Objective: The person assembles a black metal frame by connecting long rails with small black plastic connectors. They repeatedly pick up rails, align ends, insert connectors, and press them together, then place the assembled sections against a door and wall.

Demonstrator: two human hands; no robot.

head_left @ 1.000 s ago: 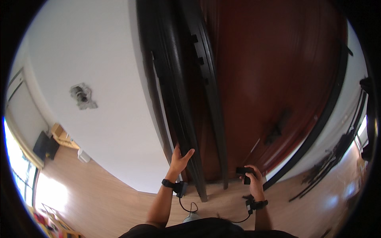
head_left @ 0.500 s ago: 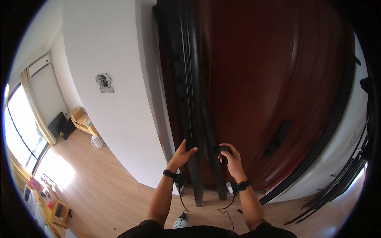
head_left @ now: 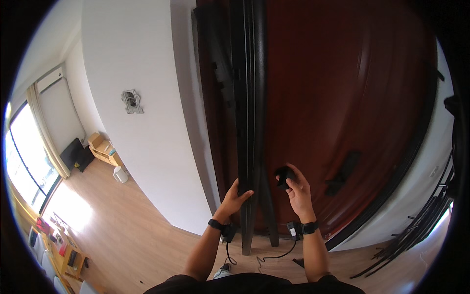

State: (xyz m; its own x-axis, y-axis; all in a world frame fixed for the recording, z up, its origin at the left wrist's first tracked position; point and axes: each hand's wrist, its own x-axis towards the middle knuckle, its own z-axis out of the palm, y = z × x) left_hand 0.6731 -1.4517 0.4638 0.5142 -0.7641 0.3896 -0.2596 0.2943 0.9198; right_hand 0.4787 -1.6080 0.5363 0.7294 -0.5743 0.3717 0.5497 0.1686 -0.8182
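Note:
A long black metal profile (head_left: 252, 112) stands upright in front of a dark red door (head_left: 313, 98), its lower end by the floor. My left hand (head_left: 232, 202) is wrapped round its lower part, with the thumb across the front. To the right of the profile, my right hand (head_left: 299, 193) pinches a small black angular piece (head_left: 283, 177), its exact kind unclear. The piece is apart from the profile. Behind the profile, a second black bar (head_left: 268, 210) leans against the door side. Each wrist wears a black strap with a small cabled box.
A white wall (head_left: 137, 147) with a grey metal wall fitting (head_left: 132, 102) adjoins on the left. The door has a black handle (head_left: 345, 171). Several thin black rods (head_left: 416, 235) lean at the right. Wooden furniture (head_left: 73, 259) stands at the lower left.
The profile's upper part has swung right, and my left hand has moved slightly right with it. My right hand has moved right, turning the small black piece.

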